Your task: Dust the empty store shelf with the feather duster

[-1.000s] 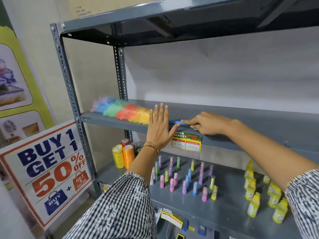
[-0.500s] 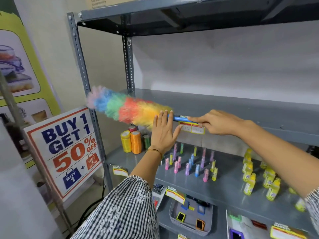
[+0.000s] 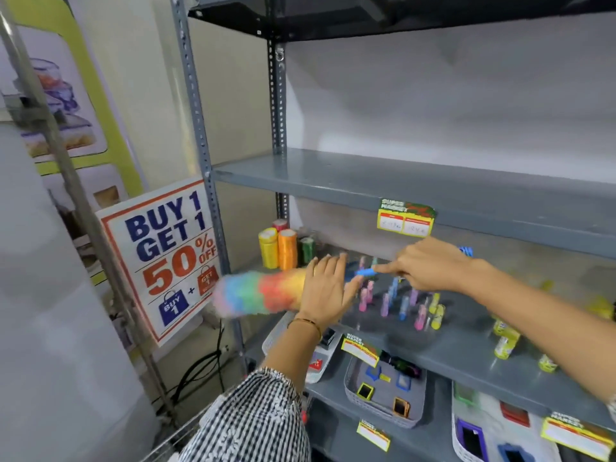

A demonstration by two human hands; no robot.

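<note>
The empty grey metal shelf (image 3: 333,176) runs across the middle of the head view, bare on top, with a price tag on its front lip. Below and in front of it, my right hand (image 3: 430,266) grips the blue handle of the rainbow feather duster (image 3: 256,293), whose blurred fluffy head points left, off the shelf. My left hand (image 3: 325,291) is flat with fingers apart, its palm against the yellow end of the feathers.
The shelf below (image 3: 466,358) holds thread spools (image 3: 286,248), several small coloured tubes and yellow bottles. Lower still are grey trays (image 3: 383,391) of small items. A "Buy 1 Get 1" sign (image 3: 166,255) leans at the left beside a metal upright (image 3: 196,111).
The duster came off the empty shelf and dropped down to the level of the shelf below, both hands moving with it. My view swung left and lower.
</note>
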